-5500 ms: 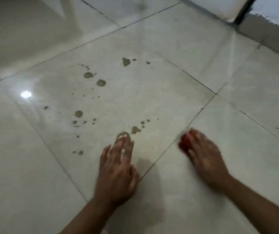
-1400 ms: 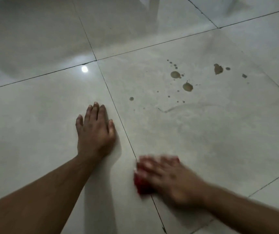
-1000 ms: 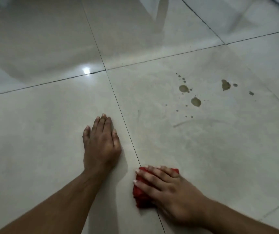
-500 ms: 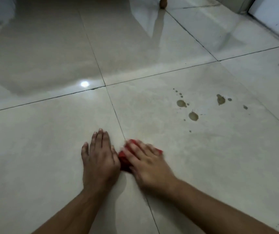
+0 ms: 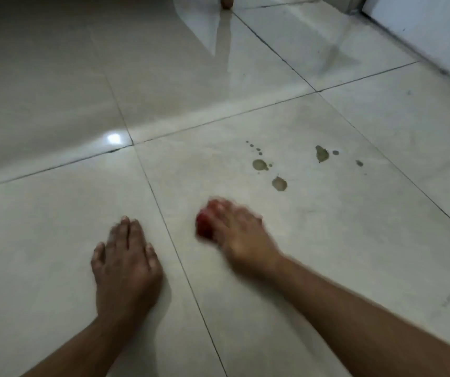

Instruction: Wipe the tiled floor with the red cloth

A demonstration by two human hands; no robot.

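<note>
The glossy cream tiled floor (image 5: pixel 327 240) fills the view. My right hand (image 5: pixel 241 235) presses the red cloth (image 5: pixel 204 225) flat against the tile, just right of a grout line; the hand is blurred and covers most of the cloth. My left hand (image 5: pixel 125 263) rests palm down on the neighbouring tile to the left, fingers spread, holding nothing. Several brown spill spots (image 5: pixel 279 184) lie on the tile beyond and to the right of the cloth, with a larger drop (image 5: pixel 321 153) farther back.
A white wall base (image 5: pixel 422 31) runs along the far right. A brown furniture foot (image 5: pixel 226 1) stands at the top edge. A bright light reflection (image 5: pixel 114 137) shows on the tile at left.
My right hand has slid the cloth forward and to the right, away from my left hand and toward the brown spots. The left hand stays planted. The nearer spots have been wiped away since the earliest frame.
</note>
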